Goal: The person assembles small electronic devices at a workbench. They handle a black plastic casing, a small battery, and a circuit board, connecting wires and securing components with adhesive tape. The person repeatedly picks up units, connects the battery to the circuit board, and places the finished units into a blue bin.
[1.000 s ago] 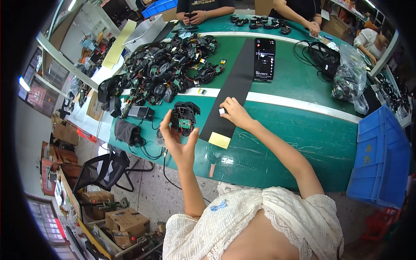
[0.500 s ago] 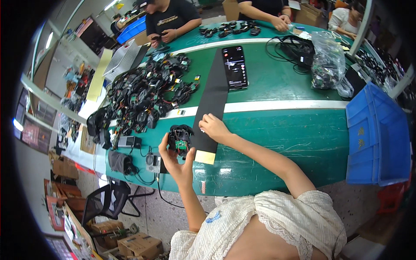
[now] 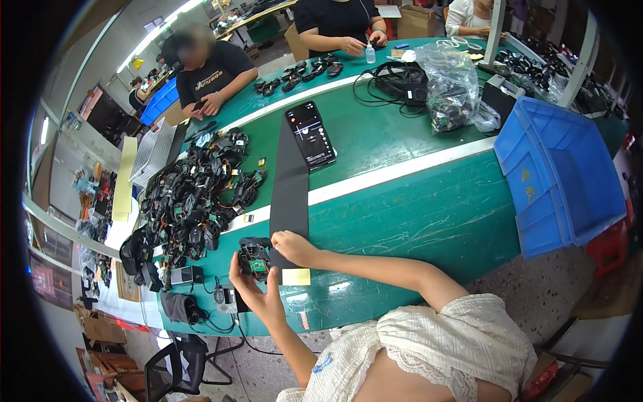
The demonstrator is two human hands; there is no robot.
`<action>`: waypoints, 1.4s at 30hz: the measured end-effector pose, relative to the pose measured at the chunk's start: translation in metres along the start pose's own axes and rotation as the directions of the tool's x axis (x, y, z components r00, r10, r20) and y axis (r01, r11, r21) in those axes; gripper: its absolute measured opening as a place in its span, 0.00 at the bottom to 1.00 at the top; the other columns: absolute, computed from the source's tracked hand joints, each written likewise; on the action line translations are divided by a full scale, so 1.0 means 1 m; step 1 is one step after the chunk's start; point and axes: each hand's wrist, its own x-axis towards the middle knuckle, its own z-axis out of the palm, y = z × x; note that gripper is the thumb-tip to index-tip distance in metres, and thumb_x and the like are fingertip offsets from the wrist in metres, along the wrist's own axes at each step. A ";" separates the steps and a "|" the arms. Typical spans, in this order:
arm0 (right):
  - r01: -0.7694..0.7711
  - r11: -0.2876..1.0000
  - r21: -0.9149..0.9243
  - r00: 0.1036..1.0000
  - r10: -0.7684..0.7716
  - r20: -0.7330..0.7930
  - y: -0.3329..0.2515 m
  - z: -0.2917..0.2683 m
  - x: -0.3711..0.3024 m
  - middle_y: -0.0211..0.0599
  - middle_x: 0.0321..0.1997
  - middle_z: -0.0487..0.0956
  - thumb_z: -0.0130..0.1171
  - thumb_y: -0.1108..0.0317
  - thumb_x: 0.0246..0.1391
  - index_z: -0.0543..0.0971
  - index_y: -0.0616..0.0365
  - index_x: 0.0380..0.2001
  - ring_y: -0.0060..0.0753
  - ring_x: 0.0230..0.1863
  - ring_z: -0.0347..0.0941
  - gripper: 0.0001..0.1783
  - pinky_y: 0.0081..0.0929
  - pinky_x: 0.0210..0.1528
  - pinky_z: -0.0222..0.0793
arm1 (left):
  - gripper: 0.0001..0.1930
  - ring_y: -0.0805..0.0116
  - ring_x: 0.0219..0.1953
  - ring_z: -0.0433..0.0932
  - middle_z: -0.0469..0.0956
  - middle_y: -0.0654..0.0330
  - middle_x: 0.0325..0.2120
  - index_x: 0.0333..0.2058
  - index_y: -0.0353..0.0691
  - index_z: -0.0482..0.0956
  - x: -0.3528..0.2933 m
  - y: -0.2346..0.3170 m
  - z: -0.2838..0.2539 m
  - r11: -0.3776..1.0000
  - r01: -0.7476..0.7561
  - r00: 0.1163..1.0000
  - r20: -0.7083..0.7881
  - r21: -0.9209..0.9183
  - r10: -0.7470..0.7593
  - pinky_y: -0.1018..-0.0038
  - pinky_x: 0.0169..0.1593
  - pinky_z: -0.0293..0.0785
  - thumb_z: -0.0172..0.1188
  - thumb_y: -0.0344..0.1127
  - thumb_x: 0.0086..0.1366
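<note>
My left hand (image 3: 260, 293) grips a black plastic housing (image 3: 245, 249) from below, thumb on one side and fingers on the other. The housing faces up, and a green circuit board (image 3: 258, 266) shows inside it. At the housing's right edge, my right hand (image 3: 295, 249) has its fingers curled together in a pinch; whatever may be between them is hidden. Under the right hand runs a long black strip of sheet (image 3: 289, 191), with a yellow paper note (image 3: 296, 277) at its near end. A lit phone (image 3: 310, 136) lies at the strip's far end.
A heap of black housings with wires and boards (image 3: 194, 194) covers the table's left. Small boxes with cables (image 3: 187, 275) sit nearer. A blue bin (image 3: 556, 174) stands right, behind it a clear plastic bag (image 3: 450, 87). Co-workers sit across the green table (image 3: 402, 221).
My right hand has come in from the black strip to the housing's right edge. The left hand still holds the housing. The whole view has shifted and turned.
</note>
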 end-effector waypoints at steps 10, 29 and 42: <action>0.258 0.965 0.048 0.892 -0.257 0.370 -0.008 0.005 -0.025 0.42 0.40 0.75 0.52 0.71 0.44 0.78 0.61 0.26 0.44 0.52 0.64 0.08 0.44 0.59 0.51 | 0.30 0.70 0.49 0.65 0.60 0.56 0.52 0.56 0.31 0.57 -0.004 0.001 0.012 0.994 0.041 0.989 0.148 -0.100 -0.025 0.75 0.53 0.62 0.55 0.17 0.53; -0.229 0.937 0.263 0.946 0.278 -0.165 0.141 -0.181 0.079 0.55 0.53 0.64 0.63 0.61 0.47 0.49 0.69 0.56 0.40 0.56 0.62 0.43 0.33 0.57 0.58 | 0.33 0.69 0.49 0.66 0.63 0.57 0.49 0.55 0.32 0.57 0.011 -0.056 0.118 0.917 0.287 0.855 0.505 -0.276 -0.116 0.75 0.50 0.67 0.60 0.19 0.51; -0.239 0.910 0.337 0.917 0.326 -0.230 0.160 -0.172 0.087 0.37 0.34 0.73 0.47 0.61 0.60 0.66 0.65 0.44 0.27 0.39 0.69 0.17 0.26 0.45 0.63 | 0.35 0.73 0.33 0.73 0.61 0.58 0.47 0.55 0.36 0.59 -0.014 -0.064 0.126 0.939 0.329 0.781 0.587 -0.098 -0.213 0.80 0.32 0.74 0.62 0.19 0.47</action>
